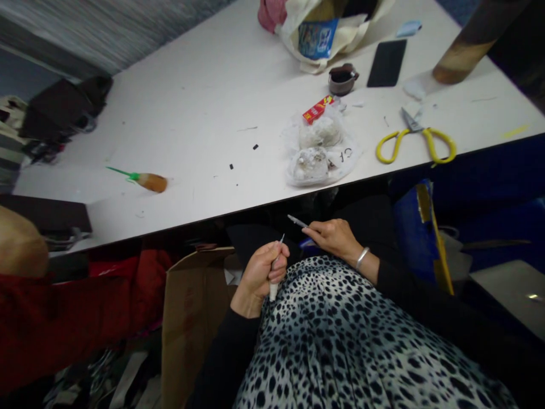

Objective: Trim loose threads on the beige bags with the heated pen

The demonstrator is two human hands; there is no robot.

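Low over my lap, my left hand point(264, 271) is wrapped round a thin pointed tool with a white handle point(273, 291); its tip sticks up past the thumb. To the right, my right hand point(334, 236), with a silver bangle at the wrist, pinches a slim grey metal tool point(297, 220) that points up and left. The two tools are apart. Both hands are below the front edge of the white table point(204, 113). Nearest on the table are clear plastic bags point(317, 162) with whitish contents and scissors with yellow handles point(415, 136).
A bottle with a green nozzle point(151, 182) lies at the table's left. Behind the bags are a small red box point(317, 111), a brown case point(342, 79), a black phone point(386, 63) and a cloth bag point(340, 42). A cardboard box point(191, 324) and another person's red sleeve point(76, 318) are left.
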